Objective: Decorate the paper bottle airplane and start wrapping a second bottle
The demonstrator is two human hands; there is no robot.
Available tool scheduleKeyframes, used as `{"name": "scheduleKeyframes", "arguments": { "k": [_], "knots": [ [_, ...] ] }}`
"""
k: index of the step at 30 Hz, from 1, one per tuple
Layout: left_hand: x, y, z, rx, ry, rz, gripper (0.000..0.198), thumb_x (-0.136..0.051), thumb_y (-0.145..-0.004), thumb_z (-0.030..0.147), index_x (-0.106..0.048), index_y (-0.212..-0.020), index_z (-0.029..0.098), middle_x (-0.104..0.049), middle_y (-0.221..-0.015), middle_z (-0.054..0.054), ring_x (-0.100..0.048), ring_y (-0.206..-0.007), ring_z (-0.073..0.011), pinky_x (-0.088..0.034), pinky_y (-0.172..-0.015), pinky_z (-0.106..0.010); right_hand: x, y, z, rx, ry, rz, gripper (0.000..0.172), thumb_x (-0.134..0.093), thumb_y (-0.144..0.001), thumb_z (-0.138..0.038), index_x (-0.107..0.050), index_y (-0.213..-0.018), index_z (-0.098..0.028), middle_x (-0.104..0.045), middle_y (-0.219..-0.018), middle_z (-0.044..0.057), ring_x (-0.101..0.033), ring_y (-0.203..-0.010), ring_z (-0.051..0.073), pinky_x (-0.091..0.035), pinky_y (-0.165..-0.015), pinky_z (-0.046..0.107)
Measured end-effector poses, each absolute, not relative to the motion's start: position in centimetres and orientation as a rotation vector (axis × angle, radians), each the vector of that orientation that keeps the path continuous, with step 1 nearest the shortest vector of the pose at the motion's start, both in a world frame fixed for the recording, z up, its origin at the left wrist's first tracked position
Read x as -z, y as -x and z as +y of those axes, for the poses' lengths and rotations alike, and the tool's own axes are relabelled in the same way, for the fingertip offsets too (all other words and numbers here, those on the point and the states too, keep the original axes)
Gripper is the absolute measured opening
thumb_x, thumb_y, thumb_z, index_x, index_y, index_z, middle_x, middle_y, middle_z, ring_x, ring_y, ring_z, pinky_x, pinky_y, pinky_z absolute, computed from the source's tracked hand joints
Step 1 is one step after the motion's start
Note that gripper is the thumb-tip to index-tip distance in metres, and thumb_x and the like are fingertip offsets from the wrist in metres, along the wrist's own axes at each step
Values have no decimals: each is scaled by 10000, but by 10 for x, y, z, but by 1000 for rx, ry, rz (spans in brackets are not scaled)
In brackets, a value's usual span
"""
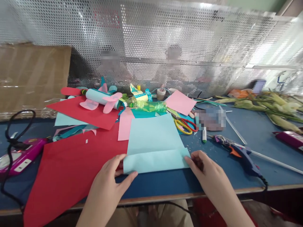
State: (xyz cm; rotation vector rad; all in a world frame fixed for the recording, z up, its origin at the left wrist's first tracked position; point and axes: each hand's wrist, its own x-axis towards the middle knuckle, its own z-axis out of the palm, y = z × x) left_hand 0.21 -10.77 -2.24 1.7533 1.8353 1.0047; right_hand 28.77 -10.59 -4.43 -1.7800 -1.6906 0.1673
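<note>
A light blue sheet of paper (153, 134) lies on the blue table in front of me, its near edge folded or rolled over into a wide band. My left hand (118, 173) grips the left end of that band, thumb in front and fingers behind. At the right end, my right hand (201, 162) pinches the paper between thumb and fingers. Under the sheet's left side lies a large red sheet (78, 164), which hangs over the table's front edge. A pink paper strip (125, 124) sits against the blue sheet's upper left.
Behind the sheet lie a green plastic bottle (149, 106), scissors (183, 124) and a pink square (180, 102). A glue gun (239, 153) with its cord rests on the right. Purple power strips (26, 154) stand at the left, near cardboard (35, 78).
</note>
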Motion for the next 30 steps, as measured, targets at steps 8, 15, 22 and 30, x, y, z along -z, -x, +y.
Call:
{"name": "scheduleKeyframes", "arguments": {
  "k": [8, 15, 22, 30],
  "knots": [
    [23, -1, -105, -995, -1730, 1774, 440, -699, -730, 437, -546, -1101, 256, -737, -993, -49, -750, -744, -232, -608, -544, -282, 45, -286, -103, -195, 1781, -1663, 271, -495, -889, -488, -494, -751, -255, -575, -603, -23, -510, -502, 153, -414, -490, 238],
    [26, -10, -107, -1131, -1802, 1798, 384, -635, -779, 362, -539, -1143, 288, -728, -963, -21, -724, -694, -185, -580, -573, -266, 51, -284, -102, -129, 1750, -1664, 267, -480, -905, -479, -512, -765, -254, -612, -630, -6, -570, -543, 169, -439, -524, 258],
    [30, -2, -100, -1066, -2048, 1847, 418, -604, -818, 391, -516, -1213, 288, -669, -759, 24, -672, -701, -175, -532, -619, -257, 53, -283, -99, -67, 1758, -1704, 297, -421, -922, -477, -485, -733, -257, -576, -586, -16, -530, -486, 164, -416, -485, 258],
    [31, -2, -97, -1051, -2034, 1844, 386, -546, -851, 419, -515, -1199, 256, -641, -703, 25, -650, -666, -186, -518, -624, -280, 50, -279, -94, 0, 1773, -1702, 275, -410, -915, -449, -443, -720, -258, -567, -561, -16, -575, -511, 185, -393, -485, 270]
  ]
}}
